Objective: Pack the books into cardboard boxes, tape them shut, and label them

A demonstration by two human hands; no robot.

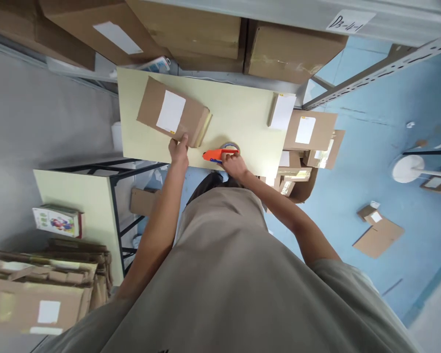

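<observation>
A flat cardboard box (158,105) with a white label lies on the pale yellow table (238,115). My left hand (179,151) rests against the box's near corner, fingers curled on its edge. To the right, my right hand (232,164) is closed on an orange tape dispenser (215,155) with a roll of tape (230,146) at the table's near edge. A second small box (281,111) with a white label lies at the table's right end.
Large cardboard boxes (294,49) fill the shelf behind the table. More labelled boxes (308,130) pile up on the blue floor at the right. A second table (77,196) with a coloured box (57,220) and flattened cardboard (40,289) stands at the left.
</observation>
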